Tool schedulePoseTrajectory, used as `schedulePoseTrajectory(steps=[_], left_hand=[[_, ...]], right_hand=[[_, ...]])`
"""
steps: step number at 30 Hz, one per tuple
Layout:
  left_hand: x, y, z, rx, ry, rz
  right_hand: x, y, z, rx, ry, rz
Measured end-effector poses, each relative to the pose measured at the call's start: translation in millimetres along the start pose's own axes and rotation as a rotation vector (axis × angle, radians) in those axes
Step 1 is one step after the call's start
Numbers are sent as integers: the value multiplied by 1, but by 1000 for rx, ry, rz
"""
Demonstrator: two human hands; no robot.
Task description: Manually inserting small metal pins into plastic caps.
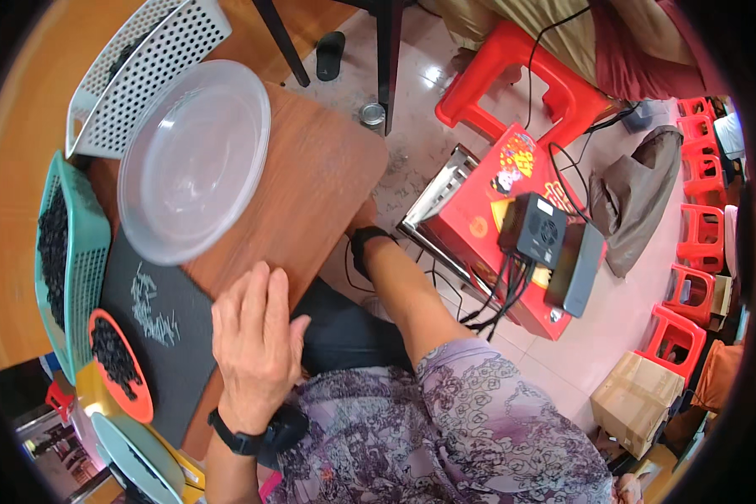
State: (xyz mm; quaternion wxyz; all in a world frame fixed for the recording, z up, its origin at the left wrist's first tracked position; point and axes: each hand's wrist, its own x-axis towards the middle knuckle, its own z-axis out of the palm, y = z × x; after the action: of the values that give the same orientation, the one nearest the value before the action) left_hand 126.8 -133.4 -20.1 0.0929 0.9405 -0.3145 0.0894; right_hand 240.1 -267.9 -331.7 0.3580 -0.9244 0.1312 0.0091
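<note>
My left hand (256, 344) lies flat with fingers stretched out at the near edge of a brown wooden tabletop (311, 168). My right hand (363, 217) is at the tabletop's right edge, its fingers hidden by the wood. A translucent round plastic basin (195, 164) sits on the wood, beyond my left hand. Left of that hand lies a dark grey mat (164, 378) with a scatter of small pale slivers (149, 311). On an orange oval plate (145, 410) beside it are small black pieces (113, 353).
A teal basket (88, 252) of black pieces and a white perforated basket (151, 76) stand at the left. On the right are a red box (512, 235) with a black device (533, 231) and cables, a red stool (512, 76), and a carton (638, 399).
</note>
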Motion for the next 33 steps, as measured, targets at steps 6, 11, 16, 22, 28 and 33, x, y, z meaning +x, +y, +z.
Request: schedulePoseTrajectory(steps=[6,11,16,22,28,33], left_hand=[[35,-8,9,-69,-238,2],[51,-19,3,79,-275,62],[53,-36,12,-13,-359,138],[44,-52,5,-30,-475,260],[37,-59,5,-65,-533,323],[27,-60,12,-20,-425,361]], right_hand=[[67,72,74,-344,-53,301],[96,38,49,-416,-132,153],[124,67,66,-456,-60,60],[159,76,95,-560,22,-146],[194,89,108,-601,-6,-318],[221,73,110,-627,-254,-322]])
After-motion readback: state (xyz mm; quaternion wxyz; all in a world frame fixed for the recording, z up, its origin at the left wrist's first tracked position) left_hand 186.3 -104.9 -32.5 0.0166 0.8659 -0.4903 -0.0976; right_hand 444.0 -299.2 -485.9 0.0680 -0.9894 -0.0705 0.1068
